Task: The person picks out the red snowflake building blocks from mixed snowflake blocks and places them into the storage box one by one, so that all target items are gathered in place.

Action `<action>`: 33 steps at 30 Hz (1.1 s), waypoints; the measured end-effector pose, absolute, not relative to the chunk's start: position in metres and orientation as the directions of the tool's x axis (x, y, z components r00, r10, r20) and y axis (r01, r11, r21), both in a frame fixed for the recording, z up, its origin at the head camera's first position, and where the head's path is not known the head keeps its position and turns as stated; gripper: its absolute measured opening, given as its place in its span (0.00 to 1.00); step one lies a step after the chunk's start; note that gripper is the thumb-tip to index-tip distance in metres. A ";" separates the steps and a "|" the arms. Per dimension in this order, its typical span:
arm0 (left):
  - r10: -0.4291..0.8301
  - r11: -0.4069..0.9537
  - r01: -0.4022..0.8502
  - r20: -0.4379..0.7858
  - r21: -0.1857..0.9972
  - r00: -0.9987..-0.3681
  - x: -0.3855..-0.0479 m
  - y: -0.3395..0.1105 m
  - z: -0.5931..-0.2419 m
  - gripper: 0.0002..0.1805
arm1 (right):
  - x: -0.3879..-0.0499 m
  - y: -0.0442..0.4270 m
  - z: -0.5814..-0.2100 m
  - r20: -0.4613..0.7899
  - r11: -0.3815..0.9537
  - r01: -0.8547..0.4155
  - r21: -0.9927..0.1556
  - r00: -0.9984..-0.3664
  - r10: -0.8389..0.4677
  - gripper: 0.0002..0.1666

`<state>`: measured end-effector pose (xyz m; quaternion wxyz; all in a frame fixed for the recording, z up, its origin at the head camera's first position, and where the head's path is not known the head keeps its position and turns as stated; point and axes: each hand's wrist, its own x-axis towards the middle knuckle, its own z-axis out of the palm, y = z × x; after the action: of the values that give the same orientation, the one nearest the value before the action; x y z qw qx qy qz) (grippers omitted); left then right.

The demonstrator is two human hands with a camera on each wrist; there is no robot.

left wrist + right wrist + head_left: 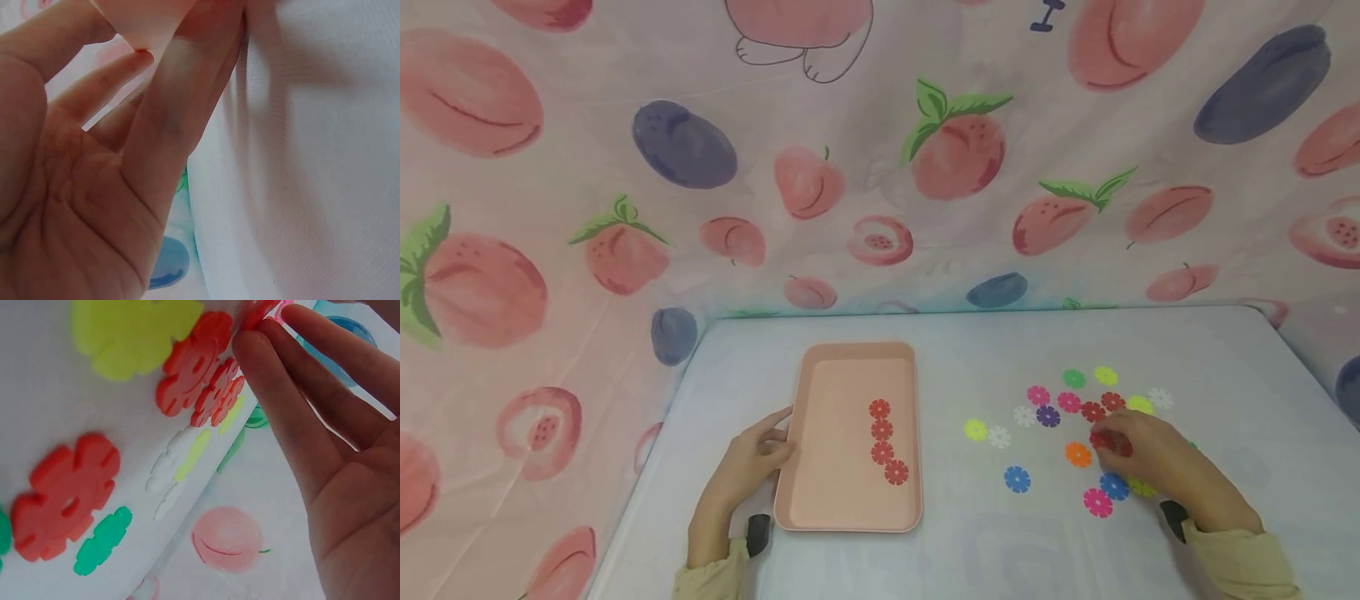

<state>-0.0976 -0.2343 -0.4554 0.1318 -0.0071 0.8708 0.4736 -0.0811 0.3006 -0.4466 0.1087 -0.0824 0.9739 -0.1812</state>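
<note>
The left long side of a pink tray is gripped by the left hand, its rim taken between the thumb and the fingers. In the tray, toward its right side, four red discs with notched edges are laid in an uneven column, the lowest one set off to the right. To the right of the tray, a loose scatter of discs is spread over the white table. A red disc is met there by the fingertips of the right hand, whose fingers are drawn together and extended in the right wrist view; whether the disc is actually pinched cannot be told, since the contact is cut off by the edge of that view and partly covered from above. Just beside this hand are seen an orange disc, a blue disc and a pink disc, and beyond its knuckles two more red discs are placed side by side. Nearest the tray, a yellow disc is found next to a white disc. The table is backed by a fruit-patterned cloth.
</note>
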 end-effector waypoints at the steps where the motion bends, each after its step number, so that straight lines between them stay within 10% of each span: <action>1: 0.114 0.551 -0.137 -0.237 0.823 -0.965 -0.098 -0.234 -0.455 0.33 | -0.081 0.300 -0.446 -0.187 0.920 -0.114 -0.374 -0.963 -0.196 0.22; 33: 0.120 0.561 -0.127 -0.232 0.818 -0.965 -0.096 -0.235 -0.453 0.33 | -0.078 0.293 -0.442 -0.064 0.944 -0.132 -0.301 -0.985 -0.158 0.18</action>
<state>-0.0959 -0.2354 -0.4534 0.1319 -0.0017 0.8737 0.4683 -0.0777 0.2932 -0.4423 0.0437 -0.0735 0.9850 -0.1498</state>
